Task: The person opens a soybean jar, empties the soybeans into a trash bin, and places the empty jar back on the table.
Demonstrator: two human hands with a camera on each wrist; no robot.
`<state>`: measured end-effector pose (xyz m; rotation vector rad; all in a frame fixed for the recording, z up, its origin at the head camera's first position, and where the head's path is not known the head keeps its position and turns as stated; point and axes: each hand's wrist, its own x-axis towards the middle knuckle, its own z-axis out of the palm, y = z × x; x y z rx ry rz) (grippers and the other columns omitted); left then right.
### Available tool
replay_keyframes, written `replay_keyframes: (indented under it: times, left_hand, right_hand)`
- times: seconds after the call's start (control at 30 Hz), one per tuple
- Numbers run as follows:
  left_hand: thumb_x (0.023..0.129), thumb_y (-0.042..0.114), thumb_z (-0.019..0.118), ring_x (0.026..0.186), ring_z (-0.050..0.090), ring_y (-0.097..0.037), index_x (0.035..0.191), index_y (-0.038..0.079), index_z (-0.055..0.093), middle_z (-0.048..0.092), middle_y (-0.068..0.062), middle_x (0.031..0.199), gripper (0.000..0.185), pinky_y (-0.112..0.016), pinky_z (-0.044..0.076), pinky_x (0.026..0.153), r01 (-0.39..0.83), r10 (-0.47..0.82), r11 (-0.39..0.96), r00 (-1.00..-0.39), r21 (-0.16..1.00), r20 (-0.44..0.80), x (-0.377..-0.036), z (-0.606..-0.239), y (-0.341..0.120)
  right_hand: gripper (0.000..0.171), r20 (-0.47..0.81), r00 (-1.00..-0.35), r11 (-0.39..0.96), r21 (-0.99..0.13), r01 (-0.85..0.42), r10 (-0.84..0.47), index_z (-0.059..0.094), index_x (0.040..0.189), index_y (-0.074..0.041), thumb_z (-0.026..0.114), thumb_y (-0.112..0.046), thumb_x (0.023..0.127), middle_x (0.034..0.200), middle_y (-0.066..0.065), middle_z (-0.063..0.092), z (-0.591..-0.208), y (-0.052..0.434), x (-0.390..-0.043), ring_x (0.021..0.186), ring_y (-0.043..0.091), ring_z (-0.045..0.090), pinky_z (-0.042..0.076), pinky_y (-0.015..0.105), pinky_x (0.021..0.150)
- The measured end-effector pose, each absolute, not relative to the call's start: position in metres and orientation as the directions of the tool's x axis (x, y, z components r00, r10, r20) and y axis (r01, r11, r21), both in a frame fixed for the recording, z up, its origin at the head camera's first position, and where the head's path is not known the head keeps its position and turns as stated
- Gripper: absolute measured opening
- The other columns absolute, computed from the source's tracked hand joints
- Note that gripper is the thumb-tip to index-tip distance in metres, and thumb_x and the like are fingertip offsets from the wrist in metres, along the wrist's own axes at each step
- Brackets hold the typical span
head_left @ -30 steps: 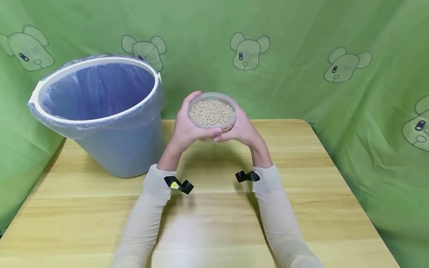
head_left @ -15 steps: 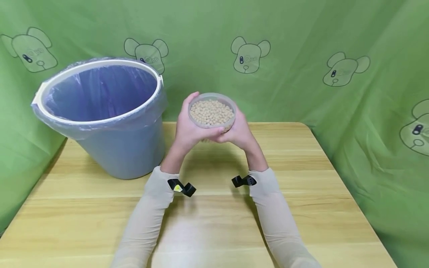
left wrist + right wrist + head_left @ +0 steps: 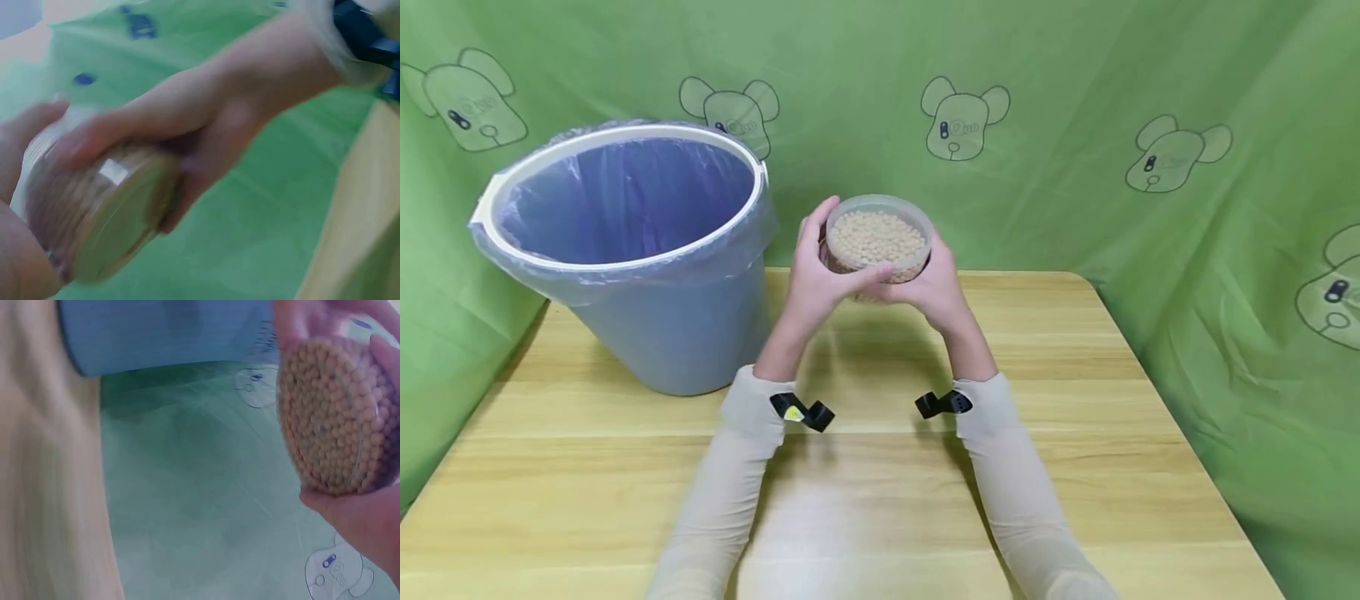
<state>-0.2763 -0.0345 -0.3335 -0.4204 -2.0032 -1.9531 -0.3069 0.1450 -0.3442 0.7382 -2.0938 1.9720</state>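
Observation:
In the head view a clear round plastic tub (image 3: 877, 201), filled with small round beige beans (image 3: 877, 237), is held up above the table. My left hand (image 3: 811, 282) grips its left side, thumb across the near wall. The right hand (image 3: 943, 287) holds the opposite side and lower near part. The tub's mouth is uncovered and tilts slightly towards me. Its bottom, packed with beans, shows in the right wrist view, where the tub (image 3: 337, 415) sits between both hands. Motion blurs the tub (image 3: 119, 212) in the left wrist view. Some fingers are hidden behind it.
A tall blue-grey bin (image 3: 677, 333) with a white rim and a translucent bag liner stands on the wooden table (image 3: 865, 500), left of the hands. Green cloth (image 3: 1037, 192) with printed bear heads hangs behind and at both sides. Black wrist cameras are strapped on both sleeves.
The tub and both hands have risen slightly, and a little more of the tub's near wall shows. The left thumb and fingers have shifted a little on it. Both hands keep their hold.

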Motion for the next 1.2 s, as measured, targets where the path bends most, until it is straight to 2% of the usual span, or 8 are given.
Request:
replay_keyframes:
  times: [0.1, 0.17, 0.3, 0.47, 0.57, 0.67, 0.8, 1.2]
  left_hand:
    - [0.07, 0.008, 0.091, 0.139, 0.046, -0.019, 0.16, 0.014, 0.027, 0.042, -0.009, 0.155, 0.111, -0.037, 0.034, 0.12, 0.417, 0.128, -0.018, -0.901, 0.909, 0.415, -0.278, -0.33, -0.047]
    - [0.068, 0.008, 0.092, 0.136, 0.049, -0.019, 0.16, 0.014, 0.026, 0.046, -0.008, 0.153, 0.114, -0.039, 0.037, 0.118, 0.424, 0.174, -0.026, -0.89, 0.905, 0.422, -0.278, -0.328, -0.052]
    - [0.065, 0.009, 0.093, 0.131, 0.053, -0.02, 0.158, 0.013, 0.03, 0.05, -0.008, 0.148, 0.113, -0.041, 0.041, 0.115, 0.446, 0.182, -0.065, -0.874, 0.893, 0.45, -0.277, -0.326, -0.053]
    - [0.063, 0.005, 0.093, 0.129, 0.054, -0.02, 0.156, 0.014, 0.032, 0.051, -0.008, 0.146, 0.111, -0.041, 0.042, 0.114, 0.43, 0.168, -0.094, -0.882, 0.898, 0.44, -0.273, -0.326, -0.05]
    - [0.061, 0.006, 0.094, 0.129, 0.054, -0.02, 0.155, 0.013, 0.033, 0.051, -0.008, 0.147, 0.112, -0.04, 0.043, 0.114, 0.45, 0.102, -0.085, -0.884, 0.889, 0.457, -0.272, -0.326, -0.044]
    - [0.06, 0.015, 0.097, 0.131, 0.052, -0.016, 0.155, 0.014, 0.033, 0.049, -0.006, 0.149, 0.115, -0.036, 0.042, 0.114, 0.475, -0.012, -0.023, -0.88, 0.88, 0.475, -0.27, -0.327, -0.035]
    - [0.059, 0.021, 0.099, 0.134, 0.048, -0.014, 0.156, 0.014, 0.03, 0.046, -0.003, 0.152, 0.119, -0.033, 0.04, 0.114, 0.474, -0.117, 0.042, -0.872, 0.879, 0.476, -0.269, -0.328, -0.027]
    - [0.066, 0.01, 0.094, 0.138, 0.048, -0.019, 0.157, 0.011, 0.03, 0.046, -0.006, 0.155, 0.112, -0.033, 0.038, 0.117, 0.47, -0.112, -0.065, -0.88, 0.88, 0.462, -0.272, -0.326, -0.032]
  right_hand:
    - [0.1, 0.456, -0.841, -0.075, -0.887, -0.455, -0.291, 0.046, 0.148, -0.009, 0.088, 0.006, 0.059, 0.139, 0.013, 0.055, -0.339, 0.15, -0.304, 0.127, 0.026, 0.055, 0.046, 0.04, 0.111]
    - [0.101, 0.462, -0.818, -0.082, -0.882, -0.464, -0.343, 0.045, 0.148, -0.009, 0.089, 0.004, 0.059, 0.14, 0.014, 0.054, -0.336, 0.151, -0.302, 0.127, 0.027, 0.054, 0.046, 0.04, 0.11]
    - [0.105, 0.473, -0.772, -0.059, -0.865, -0.498, -0.425, 0.041, 0.151, -0.012, 0.09, 0.002, 0.06, 0.145, 0.014, 0.051, -0.331, 0.153, -0.303, 0.13, 0.027, 0.052, 0.044, 0.042, 0.112]
    - [0.104, 0.47, -0.759, -0.024, -0.856, -0.516, -0.451, 0.04, 0.152, -0.012, 0.087, 0.006, 0.061, 0.144, 0.012, 0.051, -0.333, 0.155, -0.303, 0.13, 0.026, 0.052, 0.044, 0.042, 0.113]
    - [0.106, 0.491, -0.765, -0.006, -0.843, -0.538, -0.417, 0.039, 0.153, -0.01, 0.086, 0.009, 0.06, 0.145, 0.013, 0.051, -0.333, 0.153, -0.303, 0.131, 0.025, 0.051, 0.041, 0.042, 0.115]
    - [0.114, 0.511, -0.786, 0.054, -0.826, -0.561, -0.348, 0.035, 0.154, -0.007, 0.09, 0.009, 0.056, 0.147, 0.015, 0.049, -0.332, 0.145, -0.301, 0.133, 0.026, 0.049, 0.038, 0.043, 0.117]
    - [0.117, 0.503, -0.824, 0.132, -0.827, -0.547, -0.261, 0.033, 0.155, -0.001, 0.092, 0.006, 0.054, 0.148, 0.02, 0.048, -0.326, 0.133, -0.289, 0.134, 0.03, 0.049, 0.039, 0.043, 0.117]
    - [0.113, 0.51, -0.836, 0.154, -0.826, -0.542, -0.204, 0.035, 0.152, 0.0, 0.093, 0.003, 0.055, 0.145, 0.02, 0.05, -0.316, 0.125, -0.271, 0.132, 0.029, 0.05, 0.042, 0.042, 0.115]
